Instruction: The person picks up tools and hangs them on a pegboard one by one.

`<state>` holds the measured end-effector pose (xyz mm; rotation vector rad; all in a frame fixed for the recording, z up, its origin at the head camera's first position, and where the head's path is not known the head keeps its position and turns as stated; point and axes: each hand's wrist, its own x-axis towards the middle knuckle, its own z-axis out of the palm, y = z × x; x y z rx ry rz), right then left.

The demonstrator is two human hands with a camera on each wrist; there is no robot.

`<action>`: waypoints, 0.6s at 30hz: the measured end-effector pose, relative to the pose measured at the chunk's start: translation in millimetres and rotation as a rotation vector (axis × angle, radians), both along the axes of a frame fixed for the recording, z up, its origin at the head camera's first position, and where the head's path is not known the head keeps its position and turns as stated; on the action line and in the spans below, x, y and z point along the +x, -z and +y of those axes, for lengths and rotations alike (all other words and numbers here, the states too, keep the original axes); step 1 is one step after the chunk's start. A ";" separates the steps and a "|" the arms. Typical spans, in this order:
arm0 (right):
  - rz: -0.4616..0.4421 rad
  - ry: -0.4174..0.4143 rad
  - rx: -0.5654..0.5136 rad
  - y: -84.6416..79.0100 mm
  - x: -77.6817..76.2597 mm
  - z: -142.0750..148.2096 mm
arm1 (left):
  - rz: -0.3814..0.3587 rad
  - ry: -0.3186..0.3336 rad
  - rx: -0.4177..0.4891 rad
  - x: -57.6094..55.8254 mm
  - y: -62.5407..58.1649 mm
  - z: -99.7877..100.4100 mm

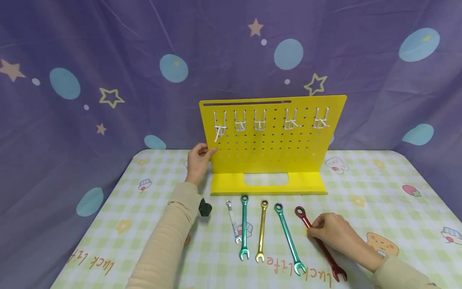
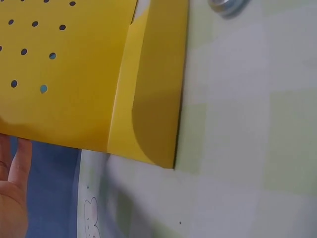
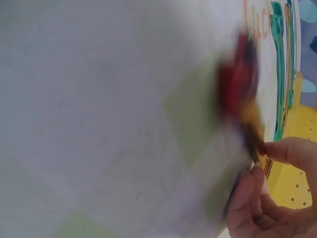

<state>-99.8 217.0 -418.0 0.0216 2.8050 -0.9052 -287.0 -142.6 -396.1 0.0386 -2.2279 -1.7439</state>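
A yellow pegboard (image 1: 267, 156) stands upright on its foot at the back of the table, with several white wire hooks (image 1: 260, 120) along its upper part. My left hand (image 1: 197, 162) grips the board's left edge, thumb in front and the other fingers partly hidden behind. Between thumb and fingers, my right hand (image 1: 333, 230) pinches a red combination wrench (image 1: 326, 253) near its ring end. The right wrist view shows this red wrench (image 3: 240, 82) blurred. Left of it lie two green wrenches (image 1: 287, 237) (image 1: 244, 228), a gold wrench (image 1: 262, 233) and a small silver wrench (image 1: 233, 222).
A small dark object (image 1: 205, 208) sits beside my left sleeve, its kind unclear. The checked tablecloth (image 1: 390, 200) covers the table, and a purple patterned curtain (image 1: 231, 48) hangs behind the board and at the sides.
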 end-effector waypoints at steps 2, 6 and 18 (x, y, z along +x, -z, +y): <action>-0.002 -0.015 -0.007 -0.3 0.0 0.7 | 0.003 -0.003 -0.005 0.6 -0.1 0.7; -0.021 -0.037 -0.020 -1.2 -1.6 2.5 | 0.002 -0.016 -0.021 1.7 0.5 0.8; -0.042 -0.050 -0.094 -8.0 -4.5 14.0 | 0.013 -0.041 -0.022 0.5 3.4 1.1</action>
